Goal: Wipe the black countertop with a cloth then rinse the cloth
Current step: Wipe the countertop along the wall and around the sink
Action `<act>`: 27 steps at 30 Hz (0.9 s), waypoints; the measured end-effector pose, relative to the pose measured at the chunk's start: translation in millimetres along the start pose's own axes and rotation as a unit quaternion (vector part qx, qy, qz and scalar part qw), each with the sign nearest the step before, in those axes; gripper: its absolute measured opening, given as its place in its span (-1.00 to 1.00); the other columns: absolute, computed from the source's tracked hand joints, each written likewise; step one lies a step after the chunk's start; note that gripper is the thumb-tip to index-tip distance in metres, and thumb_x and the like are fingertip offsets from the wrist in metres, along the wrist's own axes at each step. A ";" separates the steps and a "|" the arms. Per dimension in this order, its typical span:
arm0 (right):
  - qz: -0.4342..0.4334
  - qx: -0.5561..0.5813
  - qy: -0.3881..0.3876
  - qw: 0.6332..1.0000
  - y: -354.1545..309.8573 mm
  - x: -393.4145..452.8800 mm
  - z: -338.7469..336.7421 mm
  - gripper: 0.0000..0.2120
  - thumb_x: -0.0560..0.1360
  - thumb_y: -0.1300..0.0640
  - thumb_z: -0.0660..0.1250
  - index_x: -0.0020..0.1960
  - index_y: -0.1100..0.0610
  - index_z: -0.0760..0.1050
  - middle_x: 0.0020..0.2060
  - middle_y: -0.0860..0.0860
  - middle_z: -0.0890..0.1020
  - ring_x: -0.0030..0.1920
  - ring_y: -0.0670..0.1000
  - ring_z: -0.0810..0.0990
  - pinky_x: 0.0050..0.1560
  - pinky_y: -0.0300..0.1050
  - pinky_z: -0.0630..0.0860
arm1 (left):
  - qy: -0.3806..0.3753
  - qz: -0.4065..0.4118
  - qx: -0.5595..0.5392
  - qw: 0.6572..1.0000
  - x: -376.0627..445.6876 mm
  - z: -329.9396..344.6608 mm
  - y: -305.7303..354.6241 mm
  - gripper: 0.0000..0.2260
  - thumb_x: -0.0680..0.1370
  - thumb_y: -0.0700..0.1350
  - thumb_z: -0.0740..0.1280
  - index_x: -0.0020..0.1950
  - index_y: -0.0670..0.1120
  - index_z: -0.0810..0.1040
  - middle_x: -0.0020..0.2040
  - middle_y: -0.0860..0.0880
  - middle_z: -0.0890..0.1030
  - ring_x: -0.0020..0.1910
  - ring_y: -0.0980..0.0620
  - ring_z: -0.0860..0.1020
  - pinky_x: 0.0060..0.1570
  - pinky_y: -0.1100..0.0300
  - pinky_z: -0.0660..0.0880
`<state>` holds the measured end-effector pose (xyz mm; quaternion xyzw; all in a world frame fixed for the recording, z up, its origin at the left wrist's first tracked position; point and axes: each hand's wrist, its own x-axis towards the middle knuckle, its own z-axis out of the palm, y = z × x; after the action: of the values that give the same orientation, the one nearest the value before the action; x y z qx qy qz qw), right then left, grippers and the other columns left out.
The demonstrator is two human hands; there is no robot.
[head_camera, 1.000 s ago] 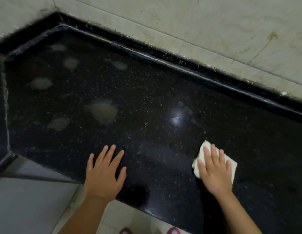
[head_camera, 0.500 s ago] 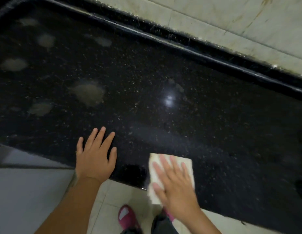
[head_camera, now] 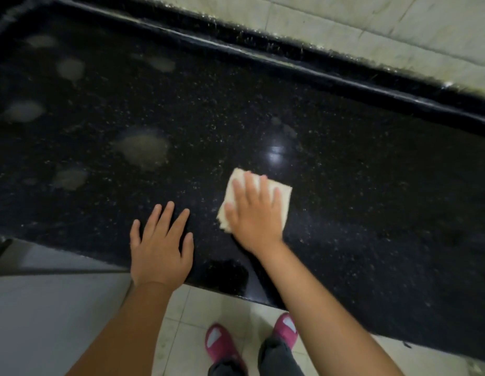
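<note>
Right hand (head_camera: 256, 213) presses flat, fingers spread, on the folded off-white cloth (head_camera: 279, 191), mid-front of the speckled black stone countertop (head_camera: 358, 185). Left hand (head_camera: 160, 245) rests flat near the edge. Cloth appears soft, light; best pinched at an exposed corner.

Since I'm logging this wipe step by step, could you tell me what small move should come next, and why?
Probably slide the cloth leftward under the flat right hand toward the largest pale smear. Several cloudy patches still mark the countertop on that side, and the left hand rests flat near the front edge.
</note>
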<state>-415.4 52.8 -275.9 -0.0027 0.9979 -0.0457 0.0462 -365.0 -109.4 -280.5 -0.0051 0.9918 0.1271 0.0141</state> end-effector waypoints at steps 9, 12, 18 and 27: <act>0.045 -0.012 -0.100 0.994 109.9 -148.2 -1.7 -0.49 0.59 -0.19 -0.29 0.49 -0.13 0.04 0.39 -0.05 0.35 0.44 0.05 0.13 0.38 -0.02 -0.03 | -0.013 -0.007 -0.005 1.000 -2.2 -2.8 1.6 -0.48 0.48 0.06 -0.03 0.26 -0.13 0.50 0.31 -0.20 0.46 0.33 -0.20 0.36 0.28 -0.24 0.17; 0.185 0.017 -0.097 0.978 171.2 -127.7 -21.6 -0.29 0.45 -0.30 -0.38 0.51 -0.06 0.00 0.51 -0.01 0.10 0.51 0.08 -0.01 0.44 0.09 -0.05 | -0.008 -0.004 -0.003 1.000 -1.8 -4.5 3.6 -0.51 0.47 0.04 0.01 0.22 -0.14 0.54 0.25 -0.21 0.51 0.27 -0.22 0.43 0.21 -0.27 0.25; 0.239 0.052 -0.107 0.964 141.4 3.8 -42.0 -0.49 0.62 -0.08 -0.14 0.52 -0.01 -0.15 0.53 -0.01 -0.15 0.51 0.11 -0.22 0.46 0.13 -0.21 | -0.016 -0.008 -0.002 1.000 -1.1 -6.5 5.3 -0.51 0.47 0.04 0.00 0.22 -0.14 0.53 0.26 -0.20 0.51 0.28 -0.21 0.43 0.21 -0.27 0.25; -0.115 0.002 -0.118 0.986 58.8 -46.1 -12.0 -0.42 0.58 -0.17 -0.33 0.34 -0.07 0.32 0.32 -0.05 0.48 0.37 0.09 0.30 0.35 0.11 0.17 | -0.061 -0.028 0.020 0.998 -3.0 -18.1 14.3 -0.55 0.45 0.02 0.06 0.13 -0.16 0.59 0.17 -0.23 0.57 0.18 -0.26 0.51 0.10 -0.30 0.35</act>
<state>-370.7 112.9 -265.1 -0.1232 0.9783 -0.0519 0.1581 -362.6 -100.1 -259.4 -0.0247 0.9908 0.1071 0.0786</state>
